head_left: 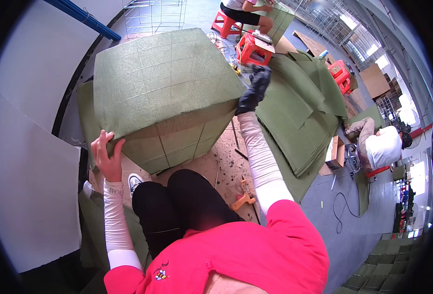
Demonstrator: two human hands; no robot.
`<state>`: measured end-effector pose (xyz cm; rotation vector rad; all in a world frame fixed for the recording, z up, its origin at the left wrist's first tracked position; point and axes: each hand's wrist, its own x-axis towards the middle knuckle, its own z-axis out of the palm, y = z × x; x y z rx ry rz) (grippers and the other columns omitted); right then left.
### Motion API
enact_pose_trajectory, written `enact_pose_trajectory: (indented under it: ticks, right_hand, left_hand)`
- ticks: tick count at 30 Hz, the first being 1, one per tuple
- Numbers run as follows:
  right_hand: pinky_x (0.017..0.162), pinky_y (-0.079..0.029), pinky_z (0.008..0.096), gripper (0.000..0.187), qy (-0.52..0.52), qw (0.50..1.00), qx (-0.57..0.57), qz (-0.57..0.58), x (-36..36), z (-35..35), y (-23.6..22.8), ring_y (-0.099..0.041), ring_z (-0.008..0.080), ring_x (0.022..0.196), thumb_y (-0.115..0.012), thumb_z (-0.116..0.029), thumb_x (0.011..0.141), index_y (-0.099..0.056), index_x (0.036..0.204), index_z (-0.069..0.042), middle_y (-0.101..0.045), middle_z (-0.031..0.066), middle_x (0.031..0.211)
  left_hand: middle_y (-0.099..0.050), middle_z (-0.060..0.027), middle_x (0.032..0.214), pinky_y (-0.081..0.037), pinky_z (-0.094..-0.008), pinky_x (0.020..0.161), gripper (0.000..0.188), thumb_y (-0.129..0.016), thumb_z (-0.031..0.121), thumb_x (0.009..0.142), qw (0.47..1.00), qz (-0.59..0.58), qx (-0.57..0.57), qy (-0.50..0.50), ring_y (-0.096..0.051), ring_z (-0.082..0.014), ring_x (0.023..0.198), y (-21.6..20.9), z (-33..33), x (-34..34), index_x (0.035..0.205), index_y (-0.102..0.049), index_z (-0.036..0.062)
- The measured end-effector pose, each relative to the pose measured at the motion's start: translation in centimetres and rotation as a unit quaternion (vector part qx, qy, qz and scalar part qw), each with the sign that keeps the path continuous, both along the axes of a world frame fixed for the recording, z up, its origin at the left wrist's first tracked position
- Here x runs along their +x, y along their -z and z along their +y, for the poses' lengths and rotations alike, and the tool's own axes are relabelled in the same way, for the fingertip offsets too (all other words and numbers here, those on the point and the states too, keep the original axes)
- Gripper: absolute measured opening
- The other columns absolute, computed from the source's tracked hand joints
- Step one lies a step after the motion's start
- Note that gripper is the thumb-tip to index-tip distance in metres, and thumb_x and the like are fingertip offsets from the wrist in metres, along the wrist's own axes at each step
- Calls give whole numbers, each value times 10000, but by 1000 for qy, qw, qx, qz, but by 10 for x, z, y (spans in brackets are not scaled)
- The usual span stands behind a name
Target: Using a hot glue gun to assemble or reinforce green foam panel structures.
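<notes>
A large box-shaped wire frame covered in green fabric [162, 78] stands tilted before my knees, its grid of wires showing through the cloth. At its near left corner is my bare left hand [107, 158], thumb and fingers gripping the edge. My right hand [254, 89], in a dark glove, is against the right corner of the box; its fingers are bent and blurred, and whether they hold anything is hidden. White sleeves cover both my forearms.
Stacked green fabric sheets [299, 103] lie at right. An orange tool [243, 201] lies by my knee. Beyond are a red stool [254, 48] with things on it, a bare wire frame [155, 17] and two seated people. A white panel [30, 161] stands at left.
</notes>
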<state>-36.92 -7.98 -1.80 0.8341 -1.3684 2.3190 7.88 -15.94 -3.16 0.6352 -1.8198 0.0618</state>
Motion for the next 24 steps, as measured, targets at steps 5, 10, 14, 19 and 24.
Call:
enact_pose_trajectory:
  ticks: [5,10,14,19,24]
  right_hand:
    - [883,-475,490,486,-146,814,-274,-490,-53,53,19,-629,251,1106,-469,-576,994,-539,1169,-128,-587,61,1217]
    - [1001,-447,461,652,87,975,91,185,5,38,-5,-593,360,1196,-569,-412,985,-407,1469,-6,-519,189,1420]
    - [1034,-444,419,816,111,868,312,371,55,20,-32,-568,377,1254,-646,-427,925,-320,1510,40,-540,255,1399]
    - [1019,-479,394,581,-201,979,-30,13,79,27,-84,-614,231,1180,-475,-333,1030,-382,1483,19,-582,129,1353]
    - [1148,-341,460,666,-183,791,307,496,215,3,-87,-478,371,1346,-716,-278,841,-501,1394,24,-519,254,1411]
  left_hand:
    - [-659,-102,1161,-517,-370,857,770,-878,57,696,999,37,35,9,-625,-254,988,-2,3,-1,1378,-522,42]
    - [-556,-132,1327,-545,-345,840,799,-896,100,689,996,63,70,0,-636,-234,1001,0,3,-1,1391,-517,67]
    - [-557,-129,1313,-556,-347,851,806,-883,104,717,995,67,75,27,-649,-234,1021,6,2,-2,1417,-486,70]
    - [-555,-137,1324,-555,-337,851,858,-876,57,716,991,90,77,58,-640,-228,1042,8,-2,-3,1454,-439,50]
    - [-544,-144,1345,-560,-349,842,880,-859,31,729,987,100,101,73,-640,-236,1044,8,-2,-1,1482,-404,58]
